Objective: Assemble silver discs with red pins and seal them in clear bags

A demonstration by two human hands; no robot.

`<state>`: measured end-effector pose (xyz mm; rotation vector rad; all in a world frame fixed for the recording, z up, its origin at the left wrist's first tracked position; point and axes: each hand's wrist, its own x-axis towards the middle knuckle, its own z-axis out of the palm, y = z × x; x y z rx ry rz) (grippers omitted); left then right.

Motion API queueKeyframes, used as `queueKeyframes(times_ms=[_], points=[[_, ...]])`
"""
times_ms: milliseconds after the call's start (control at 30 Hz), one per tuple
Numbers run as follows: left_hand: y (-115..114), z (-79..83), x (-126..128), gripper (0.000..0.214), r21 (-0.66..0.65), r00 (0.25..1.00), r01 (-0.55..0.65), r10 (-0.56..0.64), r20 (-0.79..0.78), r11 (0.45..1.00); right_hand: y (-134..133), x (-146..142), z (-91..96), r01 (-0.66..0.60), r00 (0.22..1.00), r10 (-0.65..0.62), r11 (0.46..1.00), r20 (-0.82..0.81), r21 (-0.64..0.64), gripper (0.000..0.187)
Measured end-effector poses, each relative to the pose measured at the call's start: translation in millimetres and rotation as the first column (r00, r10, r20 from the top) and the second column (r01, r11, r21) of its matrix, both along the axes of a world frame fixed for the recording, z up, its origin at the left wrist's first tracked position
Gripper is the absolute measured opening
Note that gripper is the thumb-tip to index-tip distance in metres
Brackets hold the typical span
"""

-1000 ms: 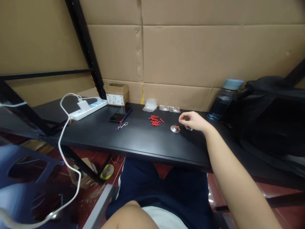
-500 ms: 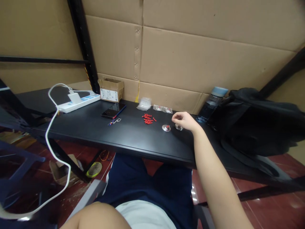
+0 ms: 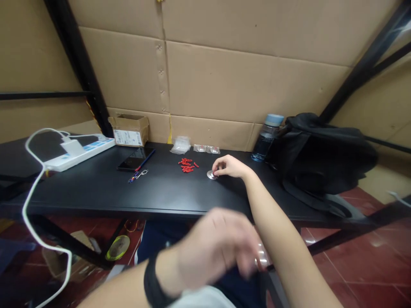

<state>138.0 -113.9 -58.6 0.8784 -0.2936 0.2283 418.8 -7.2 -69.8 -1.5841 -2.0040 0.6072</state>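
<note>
My right hand (image 3: 228, 166) is over the right part of the black table, thumb and fingers pinched at the red piece in the middle of a round, shiny metal disc (image 3: 210, 175). The disc lies flat, its right side hidden by my fingers. To its left lies a small pile of short red cord-like pieces (image 3: 186, 166), with one loose piece (image 3: 196, 164) beside it. My left hand (image 3: 218, 248), with a black band on the wrist, hangs in front of the table edge above my lap. Motion smears its fingers, so what they hold cannot be made out.
Behind the pile are a clear plastic bag (image 3: 181, 145) and two small clear packets (image 3: 207, 149). A phone (image 3: 136, 159), keyring (image 3: 138, 175), open carton (image 3: 130, 131) and power strip (image 3: 86, 154) are on the left. A water bottle (image 3: 266, 137) and black backpack (image 3: 324, 158) stand right.
My right hand has moved left from beside the second disc to the disc with the red piece. My left hand has come up into view. The whole view has shifted to the right.
</note>
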Motion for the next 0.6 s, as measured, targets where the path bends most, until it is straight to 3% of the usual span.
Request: queueKeyframes(times_ms=[33, 67, 133, 233, 300, 333, 400, 467, 533, 600], points=[[27, 8.7, 11, 0.026, -0.016, 0.957, -0.284, 0.282, -0.066, 0.959, 1, 0, -0.3, -0.002, 1.000, 0.002, 1.000, 0.004, 0.015, 0.021], [57, 16.7, 23, 0.025, 0.041, 0.886, -0.455, 0.457, -0.080, 0.890, 1, -1, -0.2, -0.005, 1.000, 0.005, 1.000, 0.009, 0.024, 0.019], [122, 27.0, 49, 0.021, 0.251, 0.740, -0.655, 0.672, 0.022, 0.713, 0, -4, 0.0, -0.006, 1.000, 0.005, 1.000, 0.011, 0.030, 0.019], [208, 19.2, 83, 0.016, 0.565, 0.495, -0.722, 0.869, 0.019, 0.399, 0, -8, -1.8, -0.009, 1.000, 0.009, 1.000, -0.017, 0.016, 0.023], [245, 0.0, 95, 0.011, 0.730, 0.342, -0.671, 0.929, 0.145, 0.133, 2, -9, -4.9, -0.007, 0.999, 0.008, 1.000, -0.040, 0.027, 0.020], [257, -11.4, 98, 0.011, 0.772, 0.300, -0.636, 0.927, 0.227, 0.017, 3, -8, -6.7, -0.004, 0.999, 0.006, 0.999, -0.045, 0.037, 0.019], [268, -32.4, 96, 0.014, 0.833, 0.356, -0.543, 0.869, 0.345, -0.108, 6, -6, -10.1, 0.002, 0.998, 0.002, 0.998, -0.069, 0.062, 0.017], [270, -45.5, 88, 0.023, 0.888, 0.497, -0.446, 0.793, 0.353, -0.116, 8, -3, -12.5, 0.014, 0.994, -0.007, 0.997, -0.106, 0.072, 0.018], [265, -48.7, 80, 0.027, 0.922, 0.572, -0.368, 0.752, 0.327, -0.120, 9, -1, -14.1, 0.037, 0.992, -0.030, 0.998, -0.125, 0.056, 0.021], [257, -45.4, 76, 0.029, 0.932, 0.622, -0.311, 0.701, 0.350, -0.189, 10, 0, -15.0, 0.059, 0.990, -0.054, 0.997, -0.132, 0.040, 0.022]])
